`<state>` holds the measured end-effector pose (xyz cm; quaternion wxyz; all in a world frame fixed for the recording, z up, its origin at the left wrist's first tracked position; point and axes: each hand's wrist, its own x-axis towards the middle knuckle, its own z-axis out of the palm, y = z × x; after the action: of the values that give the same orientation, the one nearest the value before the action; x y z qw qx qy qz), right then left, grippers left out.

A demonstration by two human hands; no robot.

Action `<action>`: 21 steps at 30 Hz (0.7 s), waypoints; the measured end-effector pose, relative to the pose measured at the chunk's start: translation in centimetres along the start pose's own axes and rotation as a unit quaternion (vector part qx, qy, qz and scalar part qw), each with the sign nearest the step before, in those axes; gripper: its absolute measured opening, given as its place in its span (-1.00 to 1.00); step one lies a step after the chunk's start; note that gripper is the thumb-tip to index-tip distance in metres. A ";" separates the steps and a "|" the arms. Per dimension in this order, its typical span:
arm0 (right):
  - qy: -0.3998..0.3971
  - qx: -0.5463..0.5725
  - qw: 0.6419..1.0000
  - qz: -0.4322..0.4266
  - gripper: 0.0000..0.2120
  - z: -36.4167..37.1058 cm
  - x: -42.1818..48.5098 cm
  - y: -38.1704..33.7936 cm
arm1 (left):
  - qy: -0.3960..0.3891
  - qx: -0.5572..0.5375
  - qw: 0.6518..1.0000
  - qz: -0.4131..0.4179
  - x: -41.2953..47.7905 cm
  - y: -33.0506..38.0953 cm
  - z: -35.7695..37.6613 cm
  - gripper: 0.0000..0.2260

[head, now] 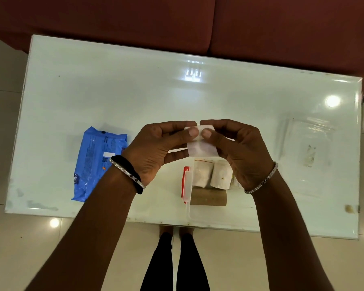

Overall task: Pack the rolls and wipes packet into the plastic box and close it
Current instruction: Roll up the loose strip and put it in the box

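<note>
Head view: left hand [156,148] and right hand [240,148] together pinch a white roll [200,147] above the open plastic box [188,185], which holds white rolls. Blue wipes packet [97,162] lies left on the glass table [177,97].

Both hands, left hand [158,152] and right hand [237,152], hover over the clear plastic box [188,198], blocking access from above. Glossy white glass table [135,91] beyond lies open. Blue wipes packet [98,162] occupies the left.
</note>
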<state>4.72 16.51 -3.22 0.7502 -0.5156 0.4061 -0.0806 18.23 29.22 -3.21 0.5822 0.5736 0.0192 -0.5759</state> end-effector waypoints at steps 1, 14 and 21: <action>-0.007 0.002 1.000 -0.008 -0.65 0.0 -0.1 0.1 | 0.004 -0.004 1.000 -0.007 0.0 0.0 0.0 -0.64; -0.016 0.029 0.999 0.001 -0.64 0.4 0.0 0.8 | 0.005 0.014 1.000 -0.012 -0.1 -0.5 -0.5 -0.67; -0.025 -0.009 0.999 -0.032 -0.71 0.2 -0.2 1.3 | 0.034 -0.008 0.999 -0.040 0.2 -1.0 -0.7 -0.74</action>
<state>4.34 17.32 -4.19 0.7525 -0.5369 0.3712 -0.0875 18.04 29.90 -4.20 0.5621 0.5871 0.0660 -0.5788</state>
